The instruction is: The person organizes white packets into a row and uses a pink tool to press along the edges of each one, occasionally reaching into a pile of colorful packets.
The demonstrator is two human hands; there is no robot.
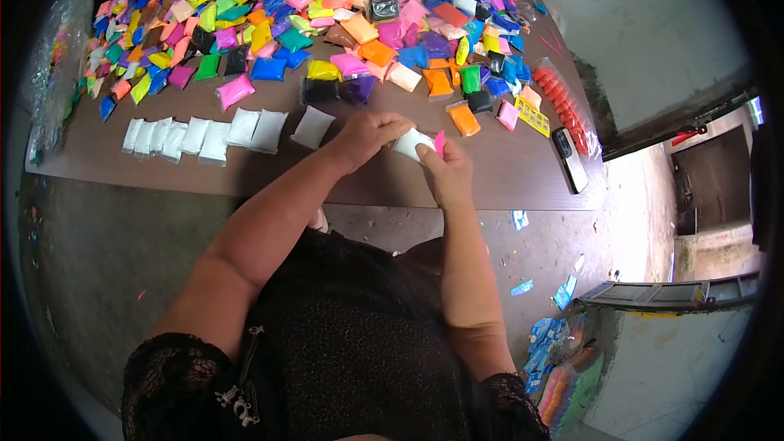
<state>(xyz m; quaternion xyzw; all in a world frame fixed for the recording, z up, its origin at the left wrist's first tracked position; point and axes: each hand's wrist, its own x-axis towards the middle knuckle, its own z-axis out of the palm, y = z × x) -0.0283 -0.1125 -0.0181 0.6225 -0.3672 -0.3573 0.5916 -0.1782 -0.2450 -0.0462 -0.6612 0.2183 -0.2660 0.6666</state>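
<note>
Above the table's front part, both my hands hold a small clear packet with white filling. My left hand pinches its upper left corner, fingers closed. My right hand grips the other side, thumb lying across the front. A bright pink piece sticks out beside the right fingers; I cannot make out what it is. Left of my hands lies a single white packet. Farther left, several more white packets form a row, some overlapping.
A big heap of coloured packets covers the back of the brown table. At the right lie a phone, a bag of red items and a yellow tray. Blue wrappers litter the floor at lower right.
</note>
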